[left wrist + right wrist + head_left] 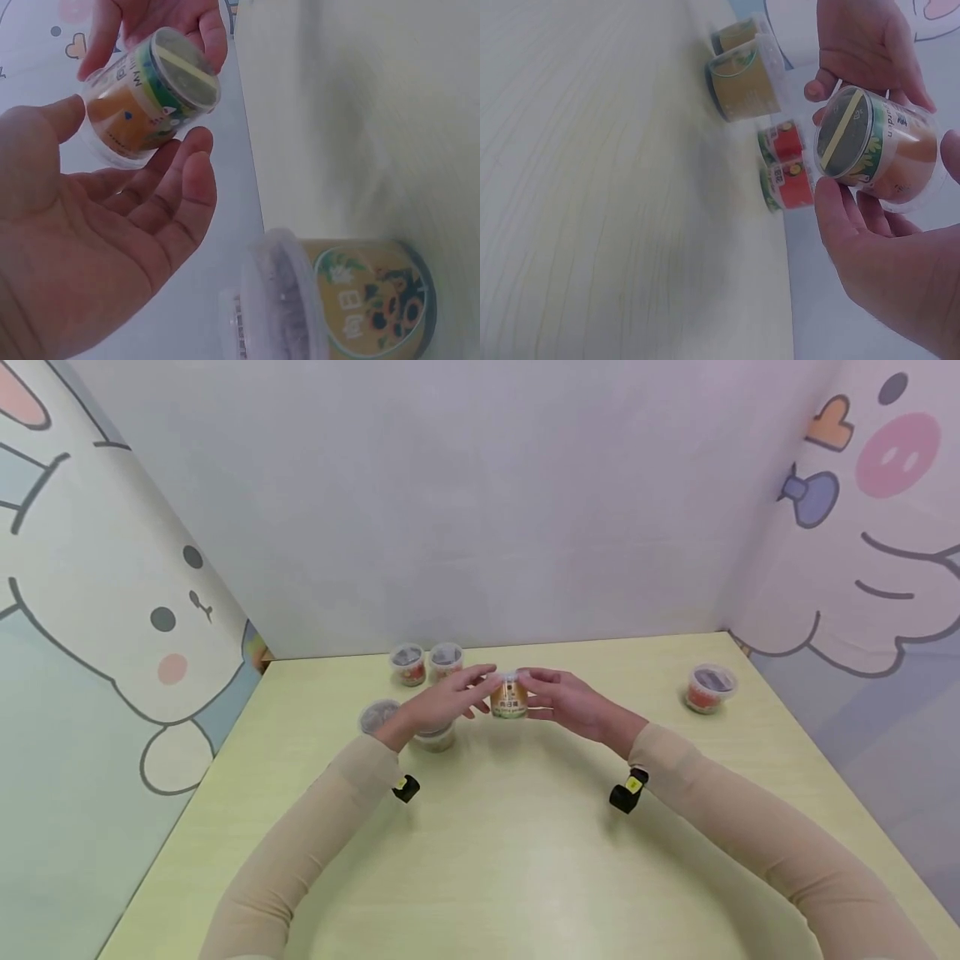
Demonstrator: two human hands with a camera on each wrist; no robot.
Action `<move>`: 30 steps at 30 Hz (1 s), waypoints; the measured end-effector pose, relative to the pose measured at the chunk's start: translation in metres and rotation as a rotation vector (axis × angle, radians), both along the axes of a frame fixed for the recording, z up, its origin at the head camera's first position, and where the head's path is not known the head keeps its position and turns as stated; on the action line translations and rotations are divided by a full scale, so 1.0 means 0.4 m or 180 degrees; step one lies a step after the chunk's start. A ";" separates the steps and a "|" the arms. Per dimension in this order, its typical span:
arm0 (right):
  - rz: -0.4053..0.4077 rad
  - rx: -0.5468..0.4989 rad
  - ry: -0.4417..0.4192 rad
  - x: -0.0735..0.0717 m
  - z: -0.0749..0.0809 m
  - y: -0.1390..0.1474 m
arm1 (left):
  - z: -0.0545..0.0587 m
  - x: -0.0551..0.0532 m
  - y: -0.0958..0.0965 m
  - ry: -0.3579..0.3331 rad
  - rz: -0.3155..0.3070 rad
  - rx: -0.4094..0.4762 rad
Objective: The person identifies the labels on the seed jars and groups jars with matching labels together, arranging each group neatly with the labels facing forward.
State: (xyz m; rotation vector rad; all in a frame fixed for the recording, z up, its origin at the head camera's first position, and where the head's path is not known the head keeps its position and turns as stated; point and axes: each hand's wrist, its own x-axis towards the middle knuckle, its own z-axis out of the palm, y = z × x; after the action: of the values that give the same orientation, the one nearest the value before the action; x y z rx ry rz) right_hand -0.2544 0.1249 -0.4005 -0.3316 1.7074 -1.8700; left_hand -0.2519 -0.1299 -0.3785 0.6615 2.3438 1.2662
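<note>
A lidded clear plastic cup with an orange-yellow printed label is held up above the table between both hands. My left hand holds it from the left, thumb at the lid rim and fingers bent along its side, as the left wrist view shows. From the other side my right hand grips the cup between thumb and fingers. The cup's dark base, crossed by a pale yellow strip, faces the right wrist camera. Beneath the left wrist stand two yellow-labelled cups, partly covered by the arm.
Two red-labelled cups stand side by side at the table's back left. Another red cup is at the back right. White wall sheets border the pale wooden table, with cartoon figures on the left and right.
</note>
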 end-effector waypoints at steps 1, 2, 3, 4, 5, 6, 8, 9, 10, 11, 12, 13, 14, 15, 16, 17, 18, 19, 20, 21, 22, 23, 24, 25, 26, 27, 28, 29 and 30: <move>0.0007 0.0027 0.0021 -0.001 0.000 -0.001 | 0.005 -0.001 -0.004 -0.0011 -0.0024 -0.0028; 0.0019 0.0059 0.0056 -0.001 0.000 -0.002 | 0.010 -0.003 -0.008 -0.0010 -0.0055 -0.0065; 0.0041 0.0095 0.0101 -0.001 0.001 -0.003 | 0.015 -0.005 -0.011 -0.0004 -0.0089 -0.0104; 0.0061 0.0135 0.0152 -0.002 0.001 -0.004 | 0.021 -0.006 -0.015 -0.0006 -0.0120 -0.0147; 0.0064 0.0182 0.0196 -0.002 0.001 -0.006 | 0.027 -0.006 -0.019 0.0001 -0.0148 -0.0203; 0.0067 0.0231 0.0249 -0.003 0.000 -0.009 | 0.031 -0.007 -0.024 0.0015 -0.0175 -0.0266; 0.0058 0.0327 0.0353 -0.005 0.000 -0.014 | 0.039 -0.009 -0.032 0.0075 -0.0235 -0.0395; 0.0066 0.0379 0.0415 -0.007 -0.001 -0.018 | 0.043 -0.008 -0.036 0.0109 -0.0265 -0.0454; 0.0063 0.0431 0.0477 -0.008 -0.002 -0.021 | 0.045 -0.008 -0.040 0.0154 -0.0301 -0.0499; 0.0069 0.0490 0.0545 -0.010 -0.003 -0.024 | 0.045 -0.008 -0.045 0.0206 -0.0330 -0.0532; 0.0099 0.0560 0.0644 -0.011 -0.005 -0.027 | 0.044 -0.009 -0.050 0.0257 -0.0356 -0.0553; 0.0137 0.0615 0.0728 -0.011 -0.007 -0.030 | 0.042 -0.009 -0.055 0.0320 -0.0384 -0.0563; 0.0185 0.0664 0.0805 -0.012 -0.009 -0.032 | 0.039 -0.008 -0.061 0.0379 -0.0389 -0.0580; 0.0239 0.0704 0.0877 -0.012 -0.012 -0.035 | 0.035 -0.007 -0.066 0.0440 -0.0390 -0.0598; 0.0292 0.0740 0.0938 -0.013 -0.015 -0.038 | 0.030 -0.008 -0.071 0.0500 -0.0383 -0.0607; 0.0346 0.0768 0.0992 -0.012 -0.018 -0.041 | 0.024 -0.008 -0.076 0.0560 -0.0365 -0.0627; 0.0391 0.0778 0.1022 -0.011 -0.022 -0.044 | 0.018 -0.007 -0.079 0.0628 -0.0347 -0.0654; 0.0421 0.0775 0.1026 -0.010 -0.025 -0.047 | 0.013 -0.007 -0.083 0.0684 -0.0327 -0.0677; 0.0439 0.0784 0.1033 -0.009 -0.028 -0.050 | 0.008 -0.007 -0.085 0.0719 -0.0307 -0.0688; 0.0447 0.0799 0.1042 -0.008 -0.030 -0.053 | 0.003 -0.007 -0.087 0.0760 -0.0304 -0.0693; 0.0448 0.0815 0.1047 -0.006 -0.034 -0.057 | -0.002 -0.005 -0.089 0.0784 -0.0302 -0.0678; 0.0441 0.0835 0.1050 -0.005 -0.038 -0.061 | -0.007 -0.004 -0.091 0.0811 -0.0304 -0.0676; 0.0434 0.0861 0.1057 -0.005 -0.043 -0.066 | -0.011 -0.002 -0.093 0.0834 -0.0308 -0.0670; 0.0423 0.0893 0.1071 -0.004 -0.047 -0.070 | -0.014 0.000 -0.094 0.0866 -0.0310 -0.0672; 0.0417 0.0915 0.1090 -0.004 -0.053 -0.075 | -0.018 0.002 -0.097 0.0909 -0.0315 -0.0684; 0.0407 0.0933 0.1110 -0.003 -0.057 -0.079 | -0.020 0.005 -0.098 0.0965 -0.0328 -0.0705; 0.0404 0.0935 0.1123 -0.002 -0.062 -0.083 | -0.021 0.007 -0.100 0.1010 -0.0337 -0.0735; 0.0403 0.0932 0.1130 -0.002 -0.067 -0.087 | -0.022 0.011 -0.102 0.1045 -0.0339 -0.0786; 0.0406 0.0926 0.1147 -0.001 -0.073 -0.091 | -0.024 0.014 -0.105 0.1096 -0.0335 -0.0834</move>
State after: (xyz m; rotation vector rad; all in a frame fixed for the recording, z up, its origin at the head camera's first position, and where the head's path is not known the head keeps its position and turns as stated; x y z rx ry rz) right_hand -0.2548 0.0887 -0.4297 -0.6728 2.1090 -1.5083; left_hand -0.2462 -0.1720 -0.3882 0.9607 2.6447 0.8310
